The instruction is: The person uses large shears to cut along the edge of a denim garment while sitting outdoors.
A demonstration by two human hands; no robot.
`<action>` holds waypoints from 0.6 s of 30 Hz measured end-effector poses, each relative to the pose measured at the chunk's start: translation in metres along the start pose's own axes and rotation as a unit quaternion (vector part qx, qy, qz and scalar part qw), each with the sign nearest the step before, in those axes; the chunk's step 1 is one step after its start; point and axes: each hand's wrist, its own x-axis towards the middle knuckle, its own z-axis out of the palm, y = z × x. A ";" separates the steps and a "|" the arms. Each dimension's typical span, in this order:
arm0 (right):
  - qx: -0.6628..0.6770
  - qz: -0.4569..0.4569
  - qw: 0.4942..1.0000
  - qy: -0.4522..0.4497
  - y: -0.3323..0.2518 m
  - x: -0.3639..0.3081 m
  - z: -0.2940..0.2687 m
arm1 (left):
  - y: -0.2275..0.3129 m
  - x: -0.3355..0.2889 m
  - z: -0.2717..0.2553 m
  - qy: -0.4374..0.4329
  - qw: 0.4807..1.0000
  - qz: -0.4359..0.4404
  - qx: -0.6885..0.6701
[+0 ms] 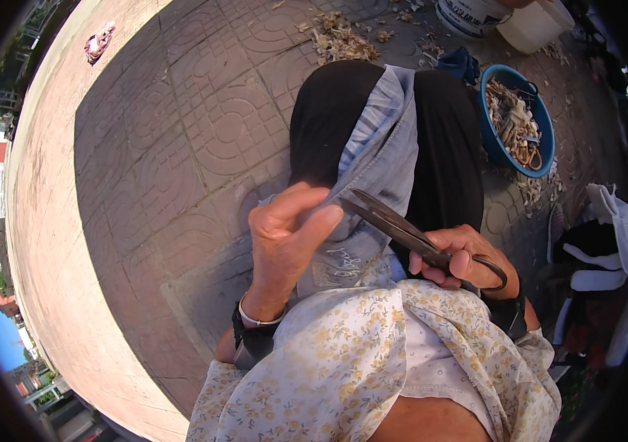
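My right hand [469, 258] grips a pair of dark metal scissors [406, 230], its fingers at the handle loops. The blades stand a little apart and point up and left, toward my left hand [284, 228]. That hand is raised over my lap with bent fingers; thumb and forefinger tips are slightly apart, and I see nothing between them. Its other fingers are partly hidden. Beneath both hands, a grey-blue denim cloth [377, 173] lies across my black-trousered legs.
To the right of my knees stands a blue basin [487, 125] of pale, dry pieces. More scraps [340, 38] lie on the patterned paving ahead. White buckets [469, 20] stand at the far right. A pile of white and dark cloth [612, 221] is at the right.
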 end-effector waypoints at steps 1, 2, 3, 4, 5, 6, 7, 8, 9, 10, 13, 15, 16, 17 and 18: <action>0.007 0.001 1.000 -0.003 -0.001 0.000 0.000 | 0.000 0.000 -0.001 -0.003 1.000 0.001 0.008; 0.016 0.001 1.000 -0.006 -0.001 0.000 0.000 | 0.001 0.000 -0.001 -0.006 1.000 0.001 0.015; 0.026 0.001 1.000 -0.009 0.000 0.000 -0.001 | 0.001 0.000 -0.001 -0.004 1.000 0.002 0.012; 0.035 0.001 0.999 -0.012 0.000 -0.001 -0.001 | 0.002 0.000 0.000 -0.002 1.000 0.002 0.010; 0.044 0.004 0.999 -0.014 0.000 0.000 -0.001 | 0.002 0.000 0.001 0.000 1.000 0.002 0.007; 0.054 0.006 0.998 -0.015 0.000 0.000 -0.001 | 0.002 -0.001 0.001 0.003 1.000 0.002 0.004; 0.063 0.008 0.998 -0.016 0.000 0.000 -0.001 | 0.001 -0.001 0.001 0.005 1.000 0.002 0.001; 0.067 0.004 0.998 -0.018 0.000 0.001 -0.002 | 0.001 -0.001 0.002 0.008 1.000 0.002 -0.001; 0.072 0.000 0.997 -0.020 0.000 0.002 -0.002 | 0.001 -0.001 0.002 0.006 1.000 0.002 0.002; 0.076 -0.004 0.997 -0.022 0.000 0.003 -0.001 | 0.002 -0.001 0.001 0.005 1.000 0.002 0.005; 0.015 -0.012 1.000 -0.009 0.001 0.006 0.000 | 0.001 0.001 0.000 0.001 1.000 -0.008 0.006; -0.016 -0.031 0.999 0.005 0.001 0.010 0.002 | 0.003 0.002 -0.001 0.001 1.000 -0.016 -0.001; -0.031 -0.041 0.999 0.012 0.001 0.011 0.003 | 0.005 0.002 -0.001 0.000 1.000 -0.019 -0.008; -0.031 -0.054 0.998 0.021 0.002 0.013 0.004 | 0.005 0.002 0.000 -0.001 1.000 -0.021 -0.015; -0.031 -0.068 0.997 0.029 0.004 0.013 0.007 | 0.005 0.002 0.000 -0.003 1.000 -0.018 -0.007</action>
